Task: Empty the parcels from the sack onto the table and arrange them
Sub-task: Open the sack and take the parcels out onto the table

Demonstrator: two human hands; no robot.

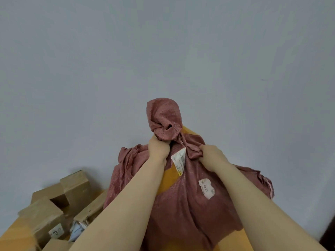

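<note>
Gripping soft, limp sack (190,205) by bunched fabric, left hand (159,149) at 11 o'clock, right hand (211,153) at 1 o'clock; probably light.

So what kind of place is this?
Probably a parcel sorting room or depot: cardboard boxes piled on an orange table, and a labelled red woven sack, before a plain wall.

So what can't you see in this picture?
All head view:
- Inside the sack: its red fabric hides any parcels left.
- The torn white label: writing too blurred to read.
- The cardboard boxes: cut off by the bottom-left edge, partly behind the left forearm.
- The left hand and right hand: fingertips buried in sack folds.
</note>
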